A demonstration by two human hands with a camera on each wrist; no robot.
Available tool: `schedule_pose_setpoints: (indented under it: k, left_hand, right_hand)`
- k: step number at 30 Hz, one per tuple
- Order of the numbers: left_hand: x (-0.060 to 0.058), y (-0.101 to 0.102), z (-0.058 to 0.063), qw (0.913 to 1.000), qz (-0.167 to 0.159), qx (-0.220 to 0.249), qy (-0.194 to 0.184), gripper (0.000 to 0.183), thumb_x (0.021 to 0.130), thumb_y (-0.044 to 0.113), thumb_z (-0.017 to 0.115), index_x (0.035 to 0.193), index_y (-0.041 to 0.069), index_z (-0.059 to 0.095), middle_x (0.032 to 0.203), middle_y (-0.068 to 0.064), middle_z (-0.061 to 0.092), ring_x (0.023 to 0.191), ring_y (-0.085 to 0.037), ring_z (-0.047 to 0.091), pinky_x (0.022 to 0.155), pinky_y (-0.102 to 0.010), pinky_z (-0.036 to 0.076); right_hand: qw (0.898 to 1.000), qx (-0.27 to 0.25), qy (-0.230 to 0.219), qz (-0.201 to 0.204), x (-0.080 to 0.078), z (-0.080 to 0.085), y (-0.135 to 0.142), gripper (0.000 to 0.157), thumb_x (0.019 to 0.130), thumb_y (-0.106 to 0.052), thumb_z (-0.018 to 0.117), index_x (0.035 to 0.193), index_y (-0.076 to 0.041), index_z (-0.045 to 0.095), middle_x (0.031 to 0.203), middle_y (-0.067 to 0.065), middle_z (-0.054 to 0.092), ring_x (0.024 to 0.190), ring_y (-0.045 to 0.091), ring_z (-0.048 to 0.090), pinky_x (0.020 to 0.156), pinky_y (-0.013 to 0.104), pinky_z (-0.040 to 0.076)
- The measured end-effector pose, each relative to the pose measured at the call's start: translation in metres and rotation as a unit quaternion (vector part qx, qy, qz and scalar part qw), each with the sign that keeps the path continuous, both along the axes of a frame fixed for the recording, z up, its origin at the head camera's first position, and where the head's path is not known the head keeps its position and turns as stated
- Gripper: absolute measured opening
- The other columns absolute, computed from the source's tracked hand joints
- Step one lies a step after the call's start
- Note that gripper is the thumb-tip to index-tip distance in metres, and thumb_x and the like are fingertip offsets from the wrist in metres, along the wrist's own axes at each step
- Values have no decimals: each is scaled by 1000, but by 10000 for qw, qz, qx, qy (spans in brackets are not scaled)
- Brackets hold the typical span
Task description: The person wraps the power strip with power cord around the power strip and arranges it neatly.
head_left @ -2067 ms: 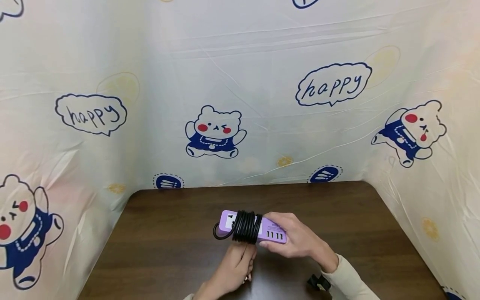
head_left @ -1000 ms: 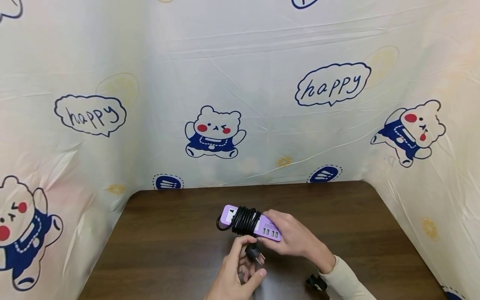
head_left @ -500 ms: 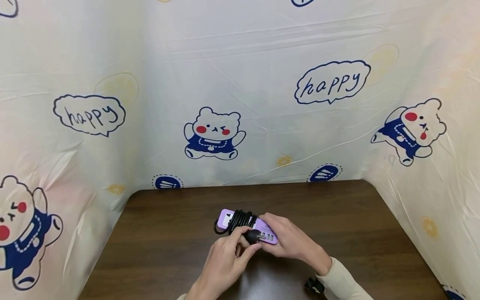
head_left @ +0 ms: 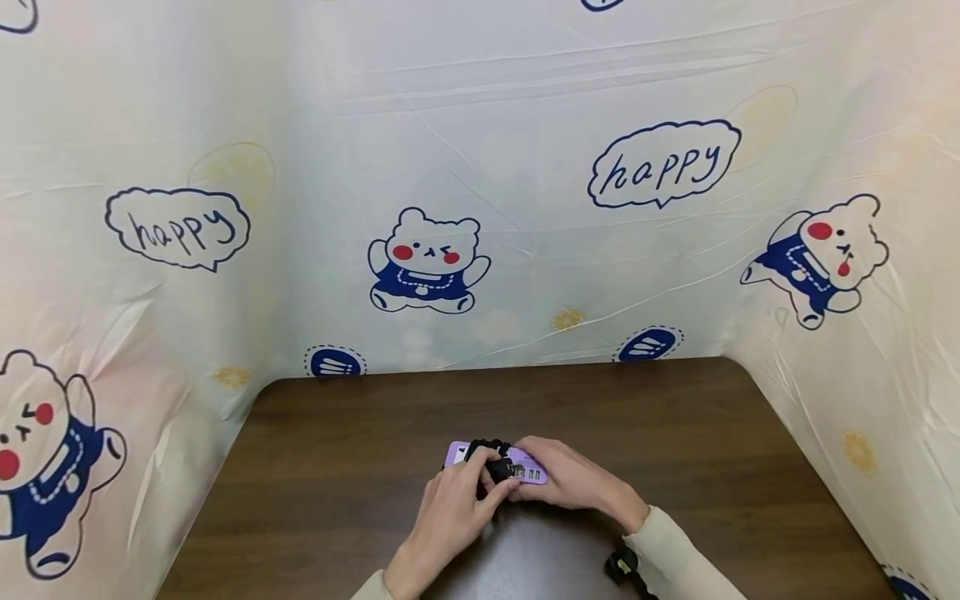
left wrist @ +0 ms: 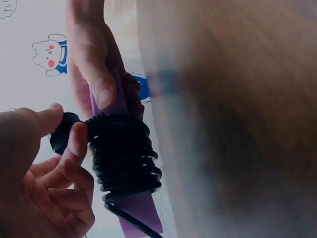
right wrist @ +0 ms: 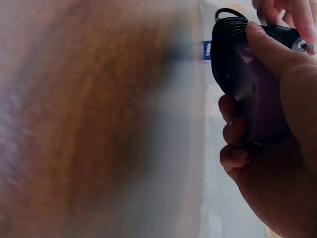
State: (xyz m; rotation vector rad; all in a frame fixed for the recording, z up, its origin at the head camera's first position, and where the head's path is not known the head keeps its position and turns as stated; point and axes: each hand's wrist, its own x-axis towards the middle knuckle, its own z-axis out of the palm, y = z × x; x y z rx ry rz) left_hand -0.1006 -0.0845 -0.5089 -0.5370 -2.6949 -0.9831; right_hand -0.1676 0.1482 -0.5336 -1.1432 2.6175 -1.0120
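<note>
A purple power strip [head_left: 531, 468] with a black cord [left wrist: 124, 153] coiled round its middle is held over the table. My right hand [head_left: 573, 475] grips its right end, thumb on one face and fingers curled round the other, as the right wrist view shows. The cord's black plug [head_left: 501, 469] is pinched between the thumb and index finger of my left hand [head_left: 450, 508], in front of the strip. Metal prongs [right wrist: 308, 48] stick out from the plug. In the left wrist view the plug [left wrist: 63, 133] sits beside the coil, and the other left fingers are loosely curled.
The dark wooden table [head_left: 337, 450] extends around both hands. A pale curtain [head_left: 525, 275] with printed bears and lettering hangs behind it and at both sides. A small black object [head_left: 621, 565] is by the right sleeve [head_left: 675, 550].
My left hand has turned and come to pinch the plug, bringing it up in front of the strip. The strip has moved slightly lower in the head view, still in my right hand.
</note>
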Motion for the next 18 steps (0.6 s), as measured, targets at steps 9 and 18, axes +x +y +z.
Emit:
schedule_pose_setpoints:
  k: [9, 18]
  left_hand:
    - [1, 3, -19, 9997, 25, -169, -153, 32, 98, 44, 78, 120, 24, 65, 80, 19, 69, 70, -3, 66, 59, -24, 49]
    - [8, 8, -28, 9977, -81, -429, -509, 37, 93, 55, 80, 112, 26, 65, 76, 21, 64, 63, 6, 53, 55, -24, 43]
  right_hand:
    - [9988, 463, -5, -127, -7, -15, 0, 48, 98, -49, 77, 134, -21, 63, 115, -12, 57, 100, 7, 49, 85, 25, 45]
    - [9971, 702, -162, -248, -8, -20, 3, 61, 89, -25, 87, 142, -20, 59, 123, -9, 57, 103, 10, 46, 90, 31, 40]
